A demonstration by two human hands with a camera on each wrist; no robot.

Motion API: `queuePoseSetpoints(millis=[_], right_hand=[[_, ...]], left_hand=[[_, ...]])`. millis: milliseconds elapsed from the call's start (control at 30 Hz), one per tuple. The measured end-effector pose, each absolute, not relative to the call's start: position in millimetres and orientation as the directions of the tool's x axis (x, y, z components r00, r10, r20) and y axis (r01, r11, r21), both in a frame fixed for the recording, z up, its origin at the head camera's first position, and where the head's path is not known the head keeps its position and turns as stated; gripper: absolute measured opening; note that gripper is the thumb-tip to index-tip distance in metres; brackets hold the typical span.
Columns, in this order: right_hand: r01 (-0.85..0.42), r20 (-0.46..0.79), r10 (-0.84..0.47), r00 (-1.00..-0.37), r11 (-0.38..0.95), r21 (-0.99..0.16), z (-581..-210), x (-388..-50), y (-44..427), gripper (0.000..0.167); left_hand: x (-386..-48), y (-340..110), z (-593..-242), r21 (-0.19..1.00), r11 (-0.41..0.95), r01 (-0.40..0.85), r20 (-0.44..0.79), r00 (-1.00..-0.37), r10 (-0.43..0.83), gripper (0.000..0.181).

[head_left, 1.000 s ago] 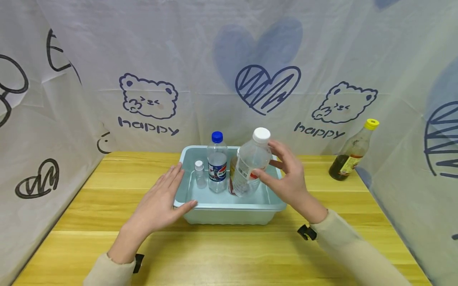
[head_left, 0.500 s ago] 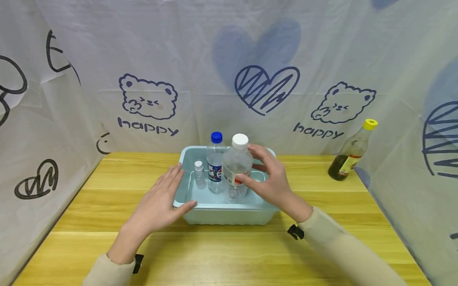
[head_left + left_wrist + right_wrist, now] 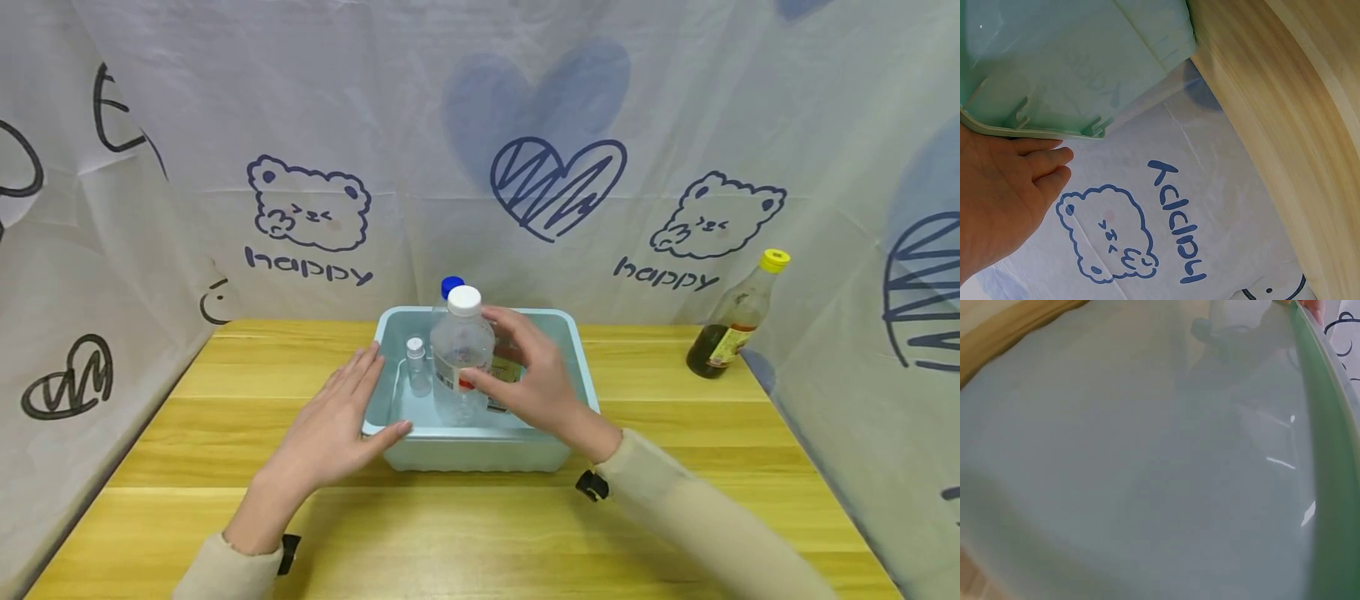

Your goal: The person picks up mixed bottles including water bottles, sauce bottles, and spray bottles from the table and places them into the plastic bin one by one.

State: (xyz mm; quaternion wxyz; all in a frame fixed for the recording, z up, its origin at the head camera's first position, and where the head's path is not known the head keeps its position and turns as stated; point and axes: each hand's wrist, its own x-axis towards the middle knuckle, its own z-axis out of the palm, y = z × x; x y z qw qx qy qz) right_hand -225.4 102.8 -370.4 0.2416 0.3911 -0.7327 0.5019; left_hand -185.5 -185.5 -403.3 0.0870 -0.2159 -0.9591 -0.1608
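A pale blue plastic basin (image 3: pixel 477 454) stands on the wooden table. My left hand (image 3: pixel 337 425) rests on its left rim with straight fingers; in the left wrist view the fingers lie along the rim (image 3: pixel 1029 132). My right hand (image 3: pixel 540 383) grips a large clear plastic bottle (image 3: pixel 457 337) with a white cap, upright inside the basin. Whether its base touches the bottom I cannot tell. To its left is a small clear white-capped bottle (image 3: pixel 417 375). Behind it a blue-capped bottle (image 3: pixel 452 286) is mostly hidden. A yellowish labelled item (image 3: pixel 504 371) shows partly behind my right fingers.
A glass bottle (image 3: pixel 731 325) with a yellow cap and dark liquid stands at the table's back right. Printed cloth (image 3: pixel 435 208) hangs behind and at both sides. The basin's wall (image 3: pixel 1147 456) fills most of the right wrist view.
My right hand has moved left with the white-capped bottle, which now covers most of the blue-capped one and uncovers the yellowish item. My left hand has stayed on the rim.
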Motion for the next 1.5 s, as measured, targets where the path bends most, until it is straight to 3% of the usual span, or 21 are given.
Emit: queuePoseSetpoints(millis=[367, 733, 1000, 1500], right_hand=[[-0.792, 0.703, -0.386, -0.597, 0.149, -0.591, -375, -224, 82, 0.073], [-0.610, 0.501, -0.403, -0.766, 0.208, -0.765, -371, -224, 68, 0.071], [-0.459, 0.330, -0.410, -0.850, 0.269, -0.847, -371, -222, 57, 0.070], [-0.425, 0.242, -0.495, -0.835, 0.300, -0.854, -373, -228, 51, 0.072]], left_hand=[[-186, -185, -405, 0.276, 0.852, 0.446, 0.232, -0.891, 0.391, 0.102], [-188, -186, -402, 0.274, 0.850, 0.449, 0.234, -0.889, 0.394, 0.102], [-186, -185, -402, 0.274, 0.850, 0.450, 0.229, -0.889, 0.396, 0.102], [-184, -186, -402, 0.274, 0.849, 0.452, 0.215, -0.889, 0.403, 0.104]])
